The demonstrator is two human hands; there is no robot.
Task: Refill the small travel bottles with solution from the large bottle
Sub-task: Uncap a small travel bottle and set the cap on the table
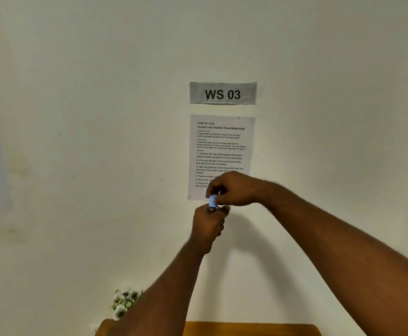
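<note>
Small travel bottle (212, 209), clear and mostly hidden inside a fist, is held up in front of a pale wall (76, 117), at the centre of the view and well above the wooden tabletop (246, 329) seen along the lower edge. Only its neck and shoulder can be seen above the fingers. The left hand (207, 223) is wrapped round the bottle's body, thumb side up. A pale blue-white cap (213, 201) sits right at the bottle's top and is pinched between the fingertips of the right hand (232, 189), which is arched over it from above. Whether the cap is seated on the threads or lifted just clear of them cannot be told.

Behind the hands, a printed instruction sheet (221, 151) is taped to the wall, its lower lines covered by the right hand. Above it a grey label reading "WS 03" (222, 93) is fixed. A small bunch of white flowers (124, 302) is seen beside the left forearm, near the tabletop's left corner. Both forearms are bare and extend from the lower right and lower centre.
</note>
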